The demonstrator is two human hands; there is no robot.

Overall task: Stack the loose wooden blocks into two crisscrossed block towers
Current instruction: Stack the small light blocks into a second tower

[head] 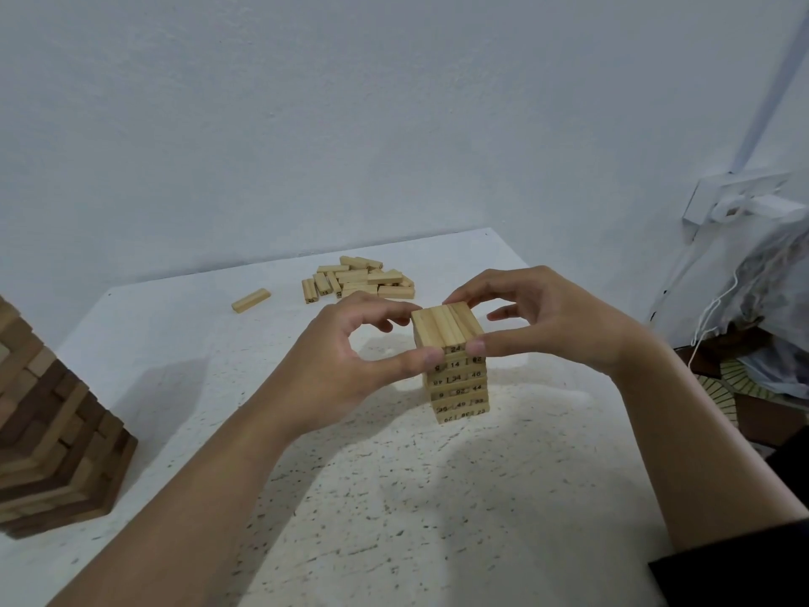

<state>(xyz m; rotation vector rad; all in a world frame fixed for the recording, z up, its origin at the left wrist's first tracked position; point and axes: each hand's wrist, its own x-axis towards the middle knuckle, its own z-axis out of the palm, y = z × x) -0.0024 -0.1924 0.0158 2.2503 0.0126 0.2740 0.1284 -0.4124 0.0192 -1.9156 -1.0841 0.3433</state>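
Head view looks down on my two hands meeting over the small tower (459, 387) of pale numbered blocks, which stands on the white speckled table (394, 497) right of centre and near me. My left hand (350, 357) curls round the top layer (446, 328) from the left, its thumb pressed on the near face and its bent fingers reaching to the far left corner. My right hand (547, 326) comes in from the right, thumb on the near face just beside the left thumb and forefinger hooked over the far edge, so both hands pinch that layer between thumb and fingers; the other right fingers hang loosely bent, and I cannot tell whether they touch the wood. Farther back on the table lies the loose pile (359, 280), with a single block (250, 300) apart to its left. At the near left edge stands a larger tower (57, 431) of dark and light wood. A plastic bag (766, 300) hangs beyond the table's right side.
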